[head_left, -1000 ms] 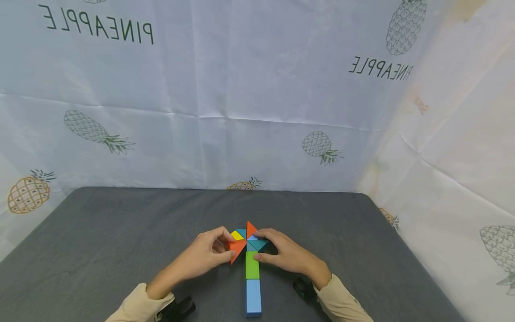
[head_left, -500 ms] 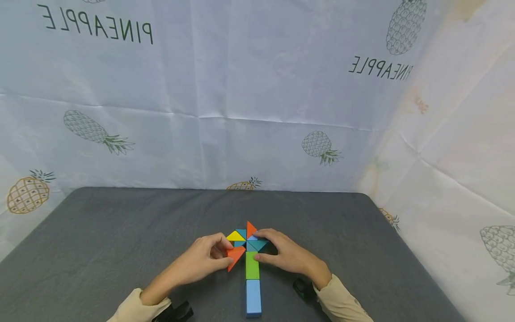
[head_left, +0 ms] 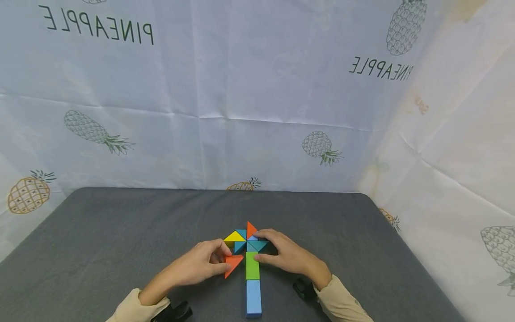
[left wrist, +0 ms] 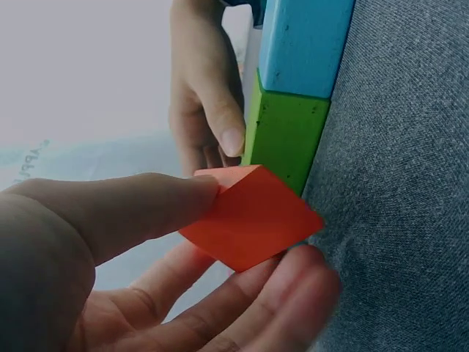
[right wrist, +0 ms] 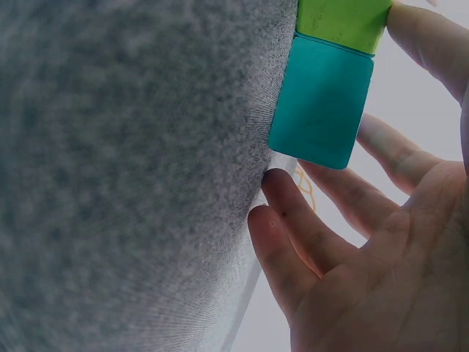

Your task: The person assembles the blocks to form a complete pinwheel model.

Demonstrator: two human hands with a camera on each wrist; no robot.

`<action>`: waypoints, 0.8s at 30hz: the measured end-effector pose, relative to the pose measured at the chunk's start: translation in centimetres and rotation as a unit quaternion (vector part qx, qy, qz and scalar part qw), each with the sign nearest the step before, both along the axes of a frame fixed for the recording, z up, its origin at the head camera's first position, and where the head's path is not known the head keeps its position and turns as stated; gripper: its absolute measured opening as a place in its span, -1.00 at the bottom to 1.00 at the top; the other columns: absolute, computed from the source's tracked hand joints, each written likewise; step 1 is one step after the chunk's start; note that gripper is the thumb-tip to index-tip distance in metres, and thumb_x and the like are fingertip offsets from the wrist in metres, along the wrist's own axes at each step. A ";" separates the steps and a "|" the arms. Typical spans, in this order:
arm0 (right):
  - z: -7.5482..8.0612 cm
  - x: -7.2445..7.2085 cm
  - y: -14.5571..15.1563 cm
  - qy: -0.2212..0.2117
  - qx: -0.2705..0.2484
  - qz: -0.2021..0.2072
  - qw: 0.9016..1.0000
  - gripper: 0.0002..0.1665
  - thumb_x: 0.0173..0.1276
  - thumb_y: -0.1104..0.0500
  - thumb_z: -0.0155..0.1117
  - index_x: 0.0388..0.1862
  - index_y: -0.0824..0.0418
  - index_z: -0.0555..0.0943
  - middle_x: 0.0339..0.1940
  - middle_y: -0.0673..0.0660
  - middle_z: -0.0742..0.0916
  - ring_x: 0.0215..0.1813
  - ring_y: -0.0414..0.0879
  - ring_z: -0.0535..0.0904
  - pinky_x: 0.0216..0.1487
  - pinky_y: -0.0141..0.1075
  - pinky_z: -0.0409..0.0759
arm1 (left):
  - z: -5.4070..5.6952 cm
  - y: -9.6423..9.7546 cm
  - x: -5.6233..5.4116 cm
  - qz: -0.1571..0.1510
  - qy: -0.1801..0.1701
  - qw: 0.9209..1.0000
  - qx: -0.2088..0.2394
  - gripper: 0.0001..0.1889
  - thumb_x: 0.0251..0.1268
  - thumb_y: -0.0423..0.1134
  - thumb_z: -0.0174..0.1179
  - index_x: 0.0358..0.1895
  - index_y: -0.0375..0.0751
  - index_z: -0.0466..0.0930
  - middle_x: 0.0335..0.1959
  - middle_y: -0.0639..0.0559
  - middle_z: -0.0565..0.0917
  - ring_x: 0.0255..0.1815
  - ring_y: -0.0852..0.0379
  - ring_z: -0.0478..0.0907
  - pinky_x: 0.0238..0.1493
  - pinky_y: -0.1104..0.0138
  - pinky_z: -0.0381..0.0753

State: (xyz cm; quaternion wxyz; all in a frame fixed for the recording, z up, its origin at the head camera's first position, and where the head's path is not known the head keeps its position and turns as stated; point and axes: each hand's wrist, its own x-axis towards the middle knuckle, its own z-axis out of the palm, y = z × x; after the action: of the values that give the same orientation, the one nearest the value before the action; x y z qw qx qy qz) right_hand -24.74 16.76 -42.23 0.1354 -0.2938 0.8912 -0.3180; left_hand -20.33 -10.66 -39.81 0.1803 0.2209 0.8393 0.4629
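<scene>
My left hand [head_left: 199,264] pinches an orange triangular block [head_left: 233,264] between thumb and fingers, left of a green block [head_left: 252,268]. In the left wrist view the pinched block [left wrist: 253,216] hides part of the green block behind it. My right hand [head_left: 287,255] is on the other side, thumb touching the green block's edge and index fingertip at the top of a pinwheel of triangles. That pinwheel includes another orange triangle [head_left: 251,229], a yellow triangle [head_left: 233,237] and teal triangles [head_left: 261,245]. Relaxed fingers of the right hand show beside a teal block [right wrist: 322,103].
A light blue block [head_left: 253,297] continues the line below the green one, towards the person. Everything lies on a dark grey tabletop [head_left: 141,232]. Behind it hangs a pale cloth [head_left: 241,89] with a pineapple print.
My left hand has drawn the orange triangular block down and slightly left, away from the pinwheel's centre. The yellow triangle and a teal one are uncovered. My right hand stays put.
</scene>
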 end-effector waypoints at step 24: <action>0.1 0.0 0.0 0.005 -0.003 0.004 1.000 -0.24 0.41 -0.28 0.19 0.46 0.03 0.37 0.44 0.02 0.46 0.45 -0.03 0.37 0.43 0.08 0.33 | -0.8 -0.3 0.0 -0.012 0.004 0.999 -0.048 -0.83 0.38 -0.15 0.23 -0.18 -0.19 0.58 -0.41 0.05 0.59 -0.43 0.16 0.44 -0.45 0.35 0.36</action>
State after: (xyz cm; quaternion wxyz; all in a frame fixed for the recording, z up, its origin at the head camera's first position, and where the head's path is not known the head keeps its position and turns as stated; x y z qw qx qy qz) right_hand -24.70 16.74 -42.18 0.1316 -0.2997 0.8896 -0.3184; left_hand -20.33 -10.98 -40.61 0.1932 0.2234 0.8587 0.4188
